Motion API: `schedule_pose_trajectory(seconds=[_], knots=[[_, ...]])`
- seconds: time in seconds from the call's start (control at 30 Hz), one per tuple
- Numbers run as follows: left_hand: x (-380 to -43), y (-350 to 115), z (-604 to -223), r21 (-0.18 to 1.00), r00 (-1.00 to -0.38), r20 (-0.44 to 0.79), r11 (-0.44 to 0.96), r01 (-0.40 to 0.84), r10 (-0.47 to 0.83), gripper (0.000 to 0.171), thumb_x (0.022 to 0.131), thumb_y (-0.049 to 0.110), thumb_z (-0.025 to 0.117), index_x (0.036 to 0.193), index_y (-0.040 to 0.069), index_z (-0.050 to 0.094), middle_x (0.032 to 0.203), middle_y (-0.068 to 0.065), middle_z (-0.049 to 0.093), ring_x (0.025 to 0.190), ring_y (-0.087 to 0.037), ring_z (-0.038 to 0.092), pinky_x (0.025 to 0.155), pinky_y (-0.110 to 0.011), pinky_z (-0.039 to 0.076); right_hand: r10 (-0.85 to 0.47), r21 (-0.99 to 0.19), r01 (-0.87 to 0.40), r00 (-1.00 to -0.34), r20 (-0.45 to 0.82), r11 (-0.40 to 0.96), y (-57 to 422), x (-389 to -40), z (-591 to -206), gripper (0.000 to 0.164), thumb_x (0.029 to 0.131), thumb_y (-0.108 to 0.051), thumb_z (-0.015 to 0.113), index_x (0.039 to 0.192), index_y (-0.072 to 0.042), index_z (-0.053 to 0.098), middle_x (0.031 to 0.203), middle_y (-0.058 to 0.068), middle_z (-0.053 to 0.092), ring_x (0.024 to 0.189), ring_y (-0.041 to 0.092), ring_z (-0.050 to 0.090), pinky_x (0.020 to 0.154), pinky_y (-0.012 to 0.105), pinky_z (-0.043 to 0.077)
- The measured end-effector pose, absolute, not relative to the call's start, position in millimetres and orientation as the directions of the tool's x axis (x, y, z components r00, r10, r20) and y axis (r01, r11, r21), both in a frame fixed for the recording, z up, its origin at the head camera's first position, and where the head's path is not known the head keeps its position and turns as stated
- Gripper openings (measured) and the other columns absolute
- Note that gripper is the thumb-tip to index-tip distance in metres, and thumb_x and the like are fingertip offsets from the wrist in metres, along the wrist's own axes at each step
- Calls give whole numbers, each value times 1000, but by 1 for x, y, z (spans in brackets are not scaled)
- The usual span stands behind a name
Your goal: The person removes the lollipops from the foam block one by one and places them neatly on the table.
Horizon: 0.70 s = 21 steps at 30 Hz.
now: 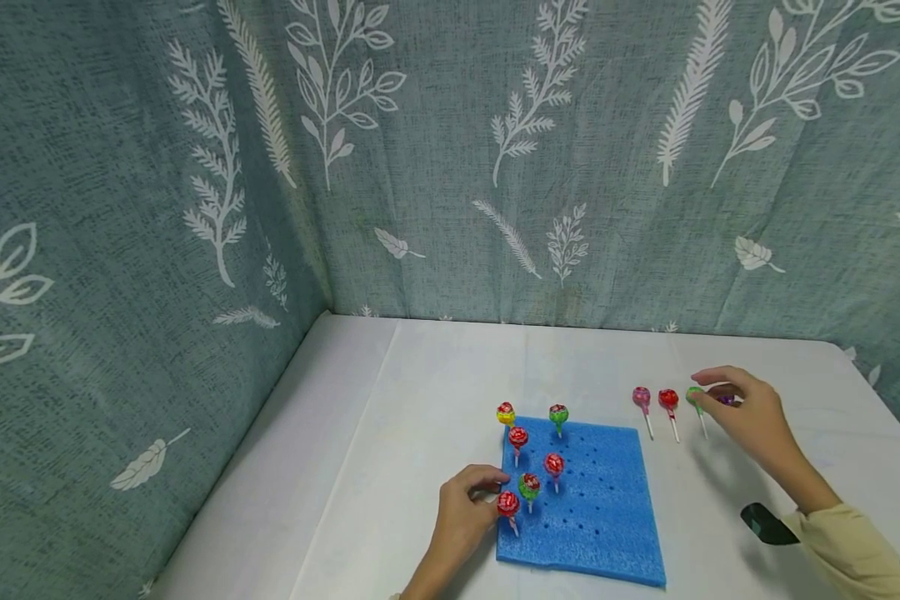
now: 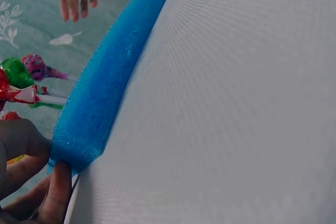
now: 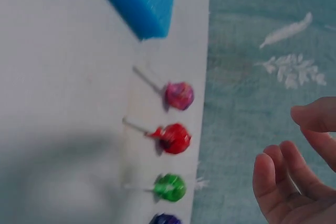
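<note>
near green lollipop (image 3: 170,188), right hand (image 1: 752,419) loose, fingers parted; stick (image 1: 702,426) points nearward; left hand (image 1: 462,510) grips blue foam (image 1: 618,521).

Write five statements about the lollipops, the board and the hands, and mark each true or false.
1. Six lollipops stand in the blue foam board. True.
2. The left hand is well away from the board. False: it touches the board's left edge.
3. In the loose row, the green lollipop lies between the red lollipop and the purple lollipop. True.
4. The right hand grips a lollipop. False: its fingers hold nothing.
5. The pink lollipop lies on the table. True.
</note>
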<state>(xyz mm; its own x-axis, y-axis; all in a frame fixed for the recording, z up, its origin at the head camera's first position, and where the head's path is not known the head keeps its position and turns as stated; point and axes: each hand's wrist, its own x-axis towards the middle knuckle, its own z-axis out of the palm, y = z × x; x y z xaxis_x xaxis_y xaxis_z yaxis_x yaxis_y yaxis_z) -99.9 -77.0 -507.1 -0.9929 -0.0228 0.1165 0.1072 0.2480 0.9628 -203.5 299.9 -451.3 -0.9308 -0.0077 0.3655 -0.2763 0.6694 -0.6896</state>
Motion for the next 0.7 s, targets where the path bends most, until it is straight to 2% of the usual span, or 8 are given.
schedule_pose_trajectory(seconds=[0.2,0.3,0.33,0.43,0.57,0.7], knots=[[-100,-77,-507,964,-991,130,236,120,-27,31,66,-11,71,91,7,73,97,-5,67,85,-20,64,65,-22,50,-35,-689,-321,-918,395,649,278,-190,-433,23,85,-19,69,105,-8,66,102,9,63,83,8,58,64,12,42],[-100,-77,-507,964,-991,131,238,121,-28,31,66,-11,71,91,7,73,97,-5,67,85,-20,64,66,-23,50,-59,-679,-348,-910,409,646,269,-185,-426,21,86,-17,69,104,-8,67,102,7,63,82,-2,55,65,9,41],[-100,-77,-506,963,-991,129,242,118,-29,32,66,-11,71,91,7,73,97,-4,67,85,-19,64,66,-22,50,-77,-666,-357,-908,411,655,269,-186,-428,22,86,-20,68,105,-10,67,102,6,63,82,-3,55,63,13,44],[-100,-77,-507,960,-991,127,253,116,-29,30,66,-11,71,90,7,73,96,-4,68,85,-18,64,67,-23,51,-93,-663,-366,-908,409,653,259,-181,-422,22,86,-20,69,105,-10,67,100,9,64,81,-7,54,62,15,46],[-101,-77,-508,956,-991,129,269,116,-29,29,66,-10,71,90,7,73,96,-4,68,84,-17,64,67,-24,51,-113,-677,-386,-904,411,627,246,-175,-414,22,84,-13,71,105,-6,67,99,12,65,81,-7,54,64,12,46],[-101,-77,-508,954,-991,130,275,117,-29,29,66,-10,71,89,7,73,96,-3,68,83,-17,64,66,-22,50,-131,-688,-394,-906,404,610,237,-173,-412,23,84,-9,70,105,-4,66,100,11,64,82,-5,55,63,14,47]])
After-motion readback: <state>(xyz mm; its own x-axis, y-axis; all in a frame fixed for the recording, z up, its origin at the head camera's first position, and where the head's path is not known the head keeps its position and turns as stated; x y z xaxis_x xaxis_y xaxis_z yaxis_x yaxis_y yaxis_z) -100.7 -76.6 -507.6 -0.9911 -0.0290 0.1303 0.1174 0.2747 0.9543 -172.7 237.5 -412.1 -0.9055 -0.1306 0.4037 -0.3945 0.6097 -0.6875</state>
